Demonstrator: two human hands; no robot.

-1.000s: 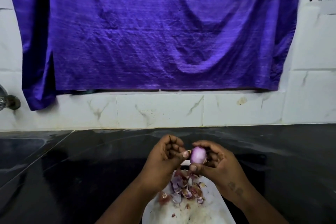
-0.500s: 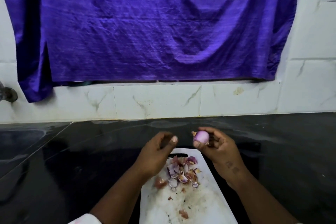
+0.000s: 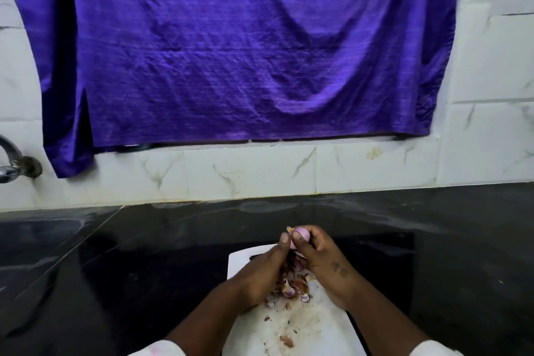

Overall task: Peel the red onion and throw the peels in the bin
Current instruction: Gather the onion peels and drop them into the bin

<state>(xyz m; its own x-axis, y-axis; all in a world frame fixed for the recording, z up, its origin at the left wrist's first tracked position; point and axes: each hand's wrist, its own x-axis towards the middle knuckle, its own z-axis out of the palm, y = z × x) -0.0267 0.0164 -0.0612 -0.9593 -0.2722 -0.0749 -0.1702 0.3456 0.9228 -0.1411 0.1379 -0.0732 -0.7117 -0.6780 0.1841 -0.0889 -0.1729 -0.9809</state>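
- Fingers [image 3: 284, 241] of left hand [image 3: 264, 274] and right hand [image 3: 325, 264] pinch smooth, rounded red onion [image 3: 304, 235].
- Papery curled peels [image 3: 290, 287] lie on flat white board [image 3: 239, 261], glossy black bench [image 3: 144, 269].

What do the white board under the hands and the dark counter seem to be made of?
The board looks like white plastic, matte and stained: thin, with a rounded corner. The counter looks like polished black stone, perhaps granite: glossy, with pale reflections. I cannot be certain.
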